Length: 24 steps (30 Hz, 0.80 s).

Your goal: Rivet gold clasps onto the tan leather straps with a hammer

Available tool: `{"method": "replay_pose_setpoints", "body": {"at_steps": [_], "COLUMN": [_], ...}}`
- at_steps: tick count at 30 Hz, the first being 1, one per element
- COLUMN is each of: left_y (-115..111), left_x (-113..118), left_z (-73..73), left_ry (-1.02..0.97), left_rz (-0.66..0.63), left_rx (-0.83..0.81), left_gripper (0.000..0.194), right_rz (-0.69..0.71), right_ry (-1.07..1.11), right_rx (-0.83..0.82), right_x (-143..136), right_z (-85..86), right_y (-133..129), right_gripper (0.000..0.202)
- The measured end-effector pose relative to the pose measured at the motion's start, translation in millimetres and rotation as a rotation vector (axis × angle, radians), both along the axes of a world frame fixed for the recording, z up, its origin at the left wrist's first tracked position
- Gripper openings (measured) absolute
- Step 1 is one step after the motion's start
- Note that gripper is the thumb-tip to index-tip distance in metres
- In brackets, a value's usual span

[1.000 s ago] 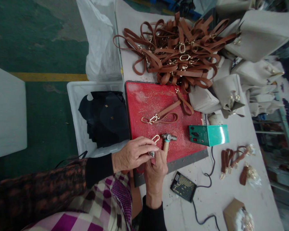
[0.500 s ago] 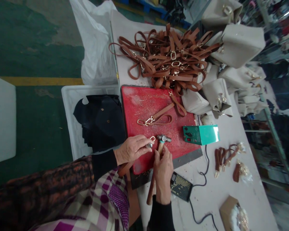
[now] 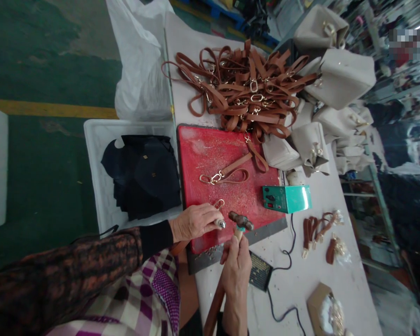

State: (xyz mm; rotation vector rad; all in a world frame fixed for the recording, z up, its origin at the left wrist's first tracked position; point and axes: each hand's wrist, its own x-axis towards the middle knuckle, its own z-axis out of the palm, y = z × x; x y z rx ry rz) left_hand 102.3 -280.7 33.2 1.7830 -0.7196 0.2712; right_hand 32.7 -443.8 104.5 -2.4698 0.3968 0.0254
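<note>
My left hand is closed around a short silver metal rod, perhaps a punch or setting tool, with one end sticking out past the fingers. A gold clasp shows just beyond those fingers, and a brown strap comes out on the wrist side. Wrapped round a wooden handle, my right hand holds a hammer whose head stands to the right of the rod, apart from it. Both hands are over the near part of a red board. A looped brown strap with gold hooks lies there.
A heap of brown straps covers the table's far end. Beige bags crowd the right side. A green box stands by the board, its cord running past a black tray. Left is a white bin with dark pieces.
The hammer has come up off the board, its head higher and turned. My left hand has shifted slightly, and the rod's end shows more plainly. The whole view has shifted a little.
</note>
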Motion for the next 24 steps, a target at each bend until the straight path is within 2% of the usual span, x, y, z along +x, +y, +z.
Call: {"method": "replay_pose_setpoints", "body": {"at_steps": [3, 6, 8, 11, 13, 15, 19, 20, 24], "left_y": [-1.8, -1.6, -0.8, -0.1, -0.5, -1.4, -2.7, -2.6, -1.9], "left_x": [0.1, 0.7, 1.2, 1.8, 1.9, 1.7, 1.4, 1.5, 2.2], "left_z": [-2.2, -1.6, -0.3, 0.6, -0.4, -2.4, -6.1, -6.4, -6.9], "left_ry": [0.000, -0.003, -0.004, -0.011, -0.011, -0.002, 0.009, 0.009, -0.006], "left_rz": [-0.017, -0.029, -0.034, -0.043, -0.041, -0.025, -0.014, -0.015, -0.020], "left_rx": [-0.001, -0.013, -0.015, -0.023, -0.032, -0.035, -0.026, -0.026, -0.040], "left_gripper": [0.027, 0.025, 0.024, 0.025, 0.027, 0.026, 0.019, 0.019, 0.022], "right_rz": [-0.030, -0.053, 0.024, 0.181, 0.216, 0.175, -0.066, -0.080, 0.167], "right_ry": [-0.024, -0.143, -0.176, -0.132, -0.103, -0.107, -0.211, -0.211, -0.018], "right_rx": [-0.071, -0.185, -0.255, -0.307, -0.314, -0.341, -0.392, -0.379, -0.299], "right_x": [-16.7, -30.0, -31.8, -24.3, -20.5, -23.5, -37.4, -37.4, -21.2], "right_z": [25.3, 48.4, 57.0, 62.0, 65.4, 71.1, 80.1, 80.1, 79.1], "right_y": [9.2, 20.3, 27.4, 34.8, 36.7, 36.5, 35.7, 36.4, 39.8], "right_gripper": [0.038, 0.035, 0.033, 0.029, 0.029, 0.032, 0.034, 0.033, 0.034]}}
